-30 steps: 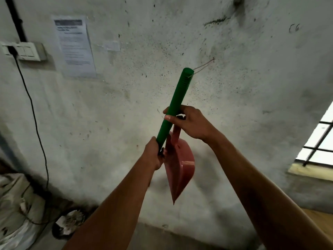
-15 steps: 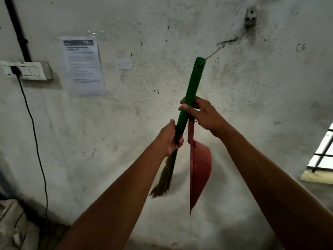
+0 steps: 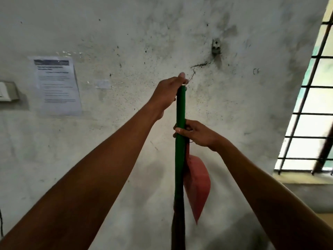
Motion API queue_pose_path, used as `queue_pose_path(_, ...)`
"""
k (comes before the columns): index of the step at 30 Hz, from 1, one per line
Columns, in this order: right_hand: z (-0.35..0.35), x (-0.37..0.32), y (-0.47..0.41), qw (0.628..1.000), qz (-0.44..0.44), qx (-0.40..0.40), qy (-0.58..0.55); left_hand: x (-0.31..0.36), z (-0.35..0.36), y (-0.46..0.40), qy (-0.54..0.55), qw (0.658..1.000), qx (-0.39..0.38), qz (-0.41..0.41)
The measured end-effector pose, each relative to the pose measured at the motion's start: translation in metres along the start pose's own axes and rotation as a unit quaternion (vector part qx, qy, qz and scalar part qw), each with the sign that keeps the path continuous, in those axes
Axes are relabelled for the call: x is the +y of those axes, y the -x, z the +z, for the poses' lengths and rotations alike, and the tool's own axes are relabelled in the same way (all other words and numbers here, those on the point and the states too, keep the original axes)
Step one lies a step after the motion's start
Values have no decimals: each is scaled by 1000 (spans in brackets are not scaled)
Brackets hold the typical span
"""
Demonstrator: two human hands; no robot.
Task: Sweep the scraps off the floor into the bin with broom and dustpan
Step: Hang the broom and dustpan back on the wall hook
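Observation:
A broom with a green handle [image 3: 180, 150] stands upright in front of the wall, its dark bristles running out of the bottom of the view. My right hand [image 3: 197, 135] grips the handle at mid height and also holds the red dustpan [image 3: 198, 184], which hangs point down just right of the handle. My left hand [image 3: 168, 93] is at the handle's top end, fingers closed on the thin wire loop [image 3: 191, 78] there. A wall hook [image 3: 215, 46] sits above and to the right. No bin or scraps are in view.
The grey stained wall fills the view. A taped paper notice [image 3: 56, 85] hangs at the left, with a switch box [image 3: 8, 92] at the far left edge. A barred window [image 3: 310, 109] with a sill is at the right.
My left hand has moved from the lower handle up to its top end and the wire loop. The broom has swung upright. The view has tilted up and right, toward the hook.

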State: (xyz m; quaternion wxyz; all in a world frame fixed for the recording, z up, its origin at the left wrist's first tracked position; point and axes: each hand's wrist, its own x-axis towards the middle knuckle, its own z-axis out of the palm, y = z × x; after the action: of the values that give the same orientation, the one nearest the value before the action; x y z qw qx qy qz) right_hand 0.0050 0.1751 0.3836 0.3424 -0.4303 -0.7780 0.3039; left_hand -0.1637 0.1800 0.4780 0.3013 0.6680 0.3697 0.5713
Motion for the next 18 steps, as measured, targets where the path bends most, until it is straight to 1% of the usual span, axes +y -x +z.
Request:
queue_pose_path(2, -14, 0, 8, 1000, 9, -7, 9, 6, 11, -6, -12, 999, -18, 36)
queue_pose_path(4, -30, 4, 16, 999, 21, -20, 19, 8, 23, -13, -6, 999, -14, 49)
queue_pose_path(8, -62, 17, 21, 997, 34, -46, 46, 6, 53, -28, 6, 999, 0, 46)
queue_pose_path(12, -101, 28, 14, 997, 13, -46, 59, 6, 93, -50, 6, 999, 35, 28)
queue_pose_path(14, -127, 27, 6, 997, -5, -25, 74, 6, 114, -64, -15, 998, 46, 28)
queue_pose_path(15, -137, 23, 3, 997, -11, -1, 83, 5, 119, -69, -26, 998, 50, 28)
queue_pose_path(18, -179, 12, -11, 989, -34, 103, 102, 6, 143, -95, -40, 996, 69, 38)
